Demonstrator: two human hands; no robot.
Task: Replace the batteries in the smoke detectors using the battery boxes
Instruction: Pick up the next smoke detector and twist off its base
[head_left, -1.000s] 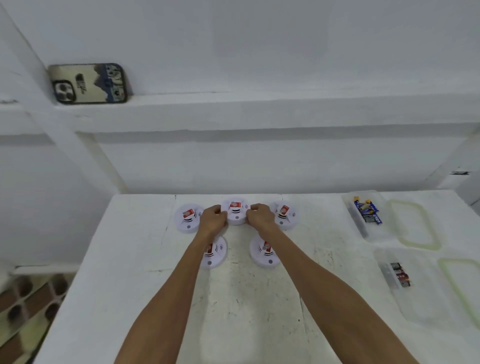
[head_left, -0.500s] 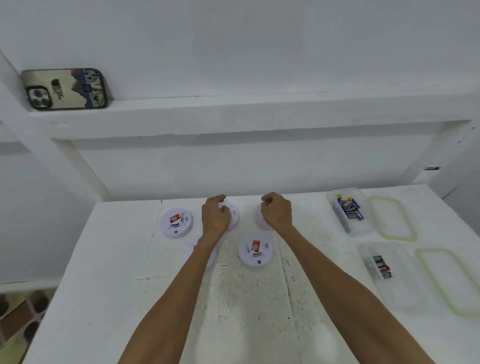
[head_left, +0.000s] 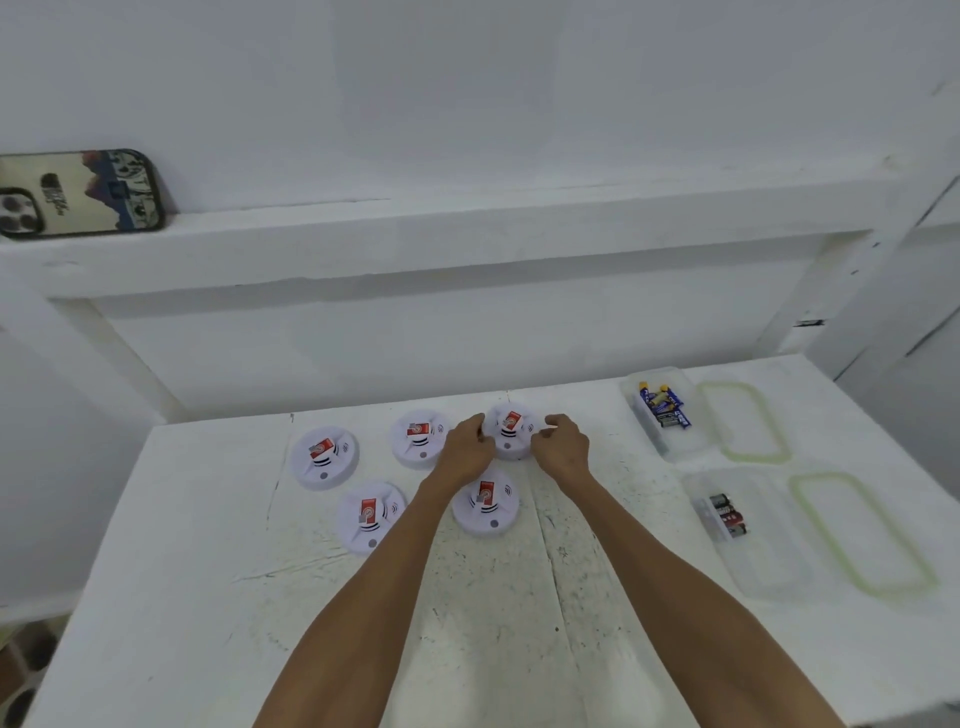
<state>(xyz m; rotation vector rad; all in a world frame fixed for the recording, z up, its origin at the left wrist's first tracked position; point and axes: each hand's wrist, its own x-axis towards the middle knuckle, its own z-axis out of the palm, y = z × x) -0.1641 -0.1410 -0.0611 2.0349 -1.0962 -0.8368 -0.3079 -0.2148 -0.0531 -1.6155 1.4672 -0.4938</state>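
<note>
Grip on rear detector (head_left: 511, 431), near table (head_left: 208, 519) back edge: left hand (head_left: 467, 452) and right hand (head_left: 563, 449) curl round its rim; a slipped twist could shove it into neighbouring detector (head_left: 420, 439)

Bare table (head_left: 623, 467) lies between clustered smoke detectors (head_left: 324, 457) and battery boxes (head_left: 671, 448).

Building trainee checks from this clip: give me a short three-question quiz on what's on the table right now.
1. How many smoke detectors lie on the table?
2. True or false: the left hand and right hand both grip the far-right detector.
3. Which box holds the blue batteries? A. farther box B. nearer box C. neither
Key: 1. five; 2. true; 3. A
</note>
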